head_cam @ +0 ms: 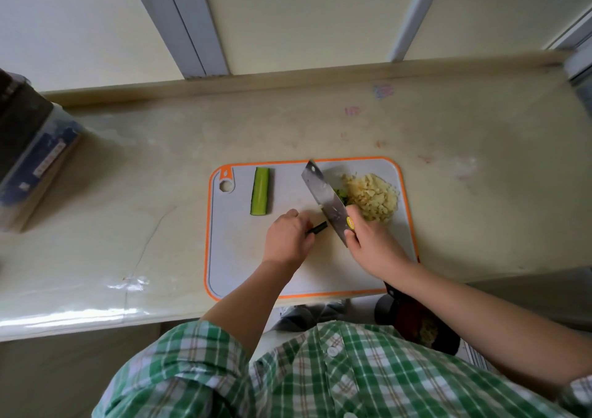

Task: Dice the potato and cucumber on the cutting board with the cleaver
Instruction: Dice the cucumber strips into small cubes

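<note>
Grey, orange-rimmed board (pixel 250 267) flat on a pale counter (pixel 128 193), close to its front edge. At the board's far left, beside the hanging hole, a cucumber half (pixel 261 191), cut face up, lying far-to-near. On the board's far right, a heap of potato dice (pixel 371 199); squeezed between heap and blade, a little green cucumber dice (pixel 339 195). Slanting across the board's middle, the cleaver (pixel 323 196), tip toward the far edge, flat face showing. Over the board's right side, the right hand (pixel 373 244), clenched round the handle, thumb up on the blade by a yellow sticker. At the board's centre, the left hand (pixel 288 238), knuckles up, fingers curled down onto a dark cucumber strip (pixel 318 227); the strip's end poking out rightward, touching the blade or just short of it, cannot tell which. Well left of the board, a clear box (pixel 35 161) with a blue label. Below the board's near right corner, off the counter, a dark bowl (pixel 426 324) holding pale bits. Nearest, a green plaid shirt (pixel 320 379).
</note>
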Demonstrator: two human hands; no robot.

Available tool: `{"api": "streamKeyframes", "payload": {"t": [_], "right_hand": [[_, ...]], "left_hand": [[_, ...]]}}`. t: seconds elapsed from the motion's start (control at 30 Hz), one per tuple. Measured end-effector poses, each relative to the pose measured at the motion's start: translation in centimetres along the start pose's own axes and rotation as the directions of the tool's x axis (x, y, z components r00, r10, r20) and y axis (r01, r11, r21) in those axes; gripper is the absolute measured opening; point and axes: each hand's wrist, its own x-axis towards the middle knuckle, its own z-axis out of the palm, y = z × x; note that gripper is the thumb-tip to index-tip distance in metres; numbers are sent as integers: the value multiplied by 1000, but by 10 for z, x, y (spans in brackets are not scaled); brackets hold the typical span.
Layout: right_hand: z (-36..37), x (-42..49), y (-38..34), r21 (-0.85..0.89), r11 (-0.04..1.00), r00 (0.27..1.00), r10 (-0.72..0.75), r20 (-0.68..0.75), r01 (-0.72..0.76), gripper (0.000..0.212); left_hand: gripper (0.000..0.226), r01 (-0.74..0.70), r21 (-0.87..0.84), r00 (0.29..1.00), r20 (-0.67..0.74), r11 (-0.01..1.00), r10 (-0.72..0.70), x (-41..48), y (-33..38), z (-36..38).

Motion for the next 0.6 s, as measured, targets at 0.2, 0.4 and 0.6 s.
{"api": "streamKeyframes", "payload": {"t": [0.2, 0.4, 0.6], "right_hand": [[-2, -6, -5, -95, 994, 997, -40, 65, 46, 25], [14, -6, -7, -124, 992, 995, -24, 93, 35, 32], [20, -5, -7, -85, 996, 999, 9, 32, -6, 33]], "left_hand": [[15, 11, -16, 1000, 11, 1000, -11, 2, 2, -1], [15, 31, -53, 999, 12, 998, -30, 2, 3, -2], [14, 39, -72, 999, 20, 997, -38, 2, 4, -2]]}}
